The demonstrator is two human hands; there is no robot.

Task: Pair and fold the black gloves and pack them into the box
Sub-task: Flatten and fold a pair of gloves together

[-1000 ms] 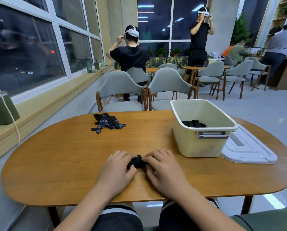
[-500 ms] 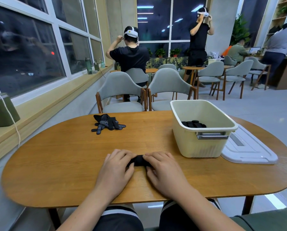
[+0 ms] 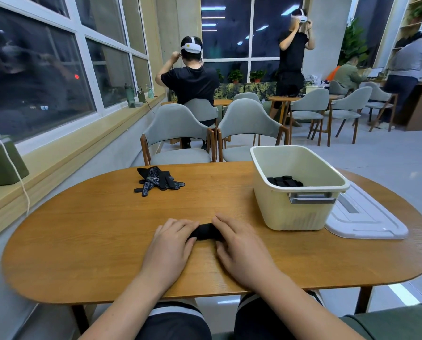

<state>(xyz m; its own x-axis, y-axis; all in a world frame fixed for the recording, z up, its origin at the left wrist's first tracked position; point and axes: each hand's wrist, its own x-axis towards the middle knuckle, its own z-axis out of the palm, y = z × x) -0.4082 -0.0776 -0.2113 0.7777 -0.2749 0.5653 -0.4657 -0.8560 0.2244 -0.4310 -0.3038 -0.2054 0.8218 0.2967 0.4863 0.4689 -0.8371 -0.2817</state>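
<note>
A rolled pair of black gloves (image 3: 205,231) lies on the wooden table (image 3: 94,241) right in front of me. My left hand (image 3: 173,244) covers its left end and my right hand (image 3: 239,249) its right end, fingers over the top and thumbs against the near side. Only the middle of the roll shows between them. A loose heap of black gloves with dotted palms (image 3: 157,181) lies at the far left of the table. The cream plastic box (image 3: 295,217) stands to the right, with folded black gloves (image 3: 284,181) on its bottom.
The box's white lid (image 3: 367,219) lies flat on the table to the right of the box. Two grey chairs (image 3: 180,133) stand behind the table. A green device with a white cable (image 3: 1,160) sits on the window ledge at left. Other people are further back.
The bunched gloves between my hands have become a flatter, longer roll. Both hands have shifted slightly away from me along the table with it.
</note>
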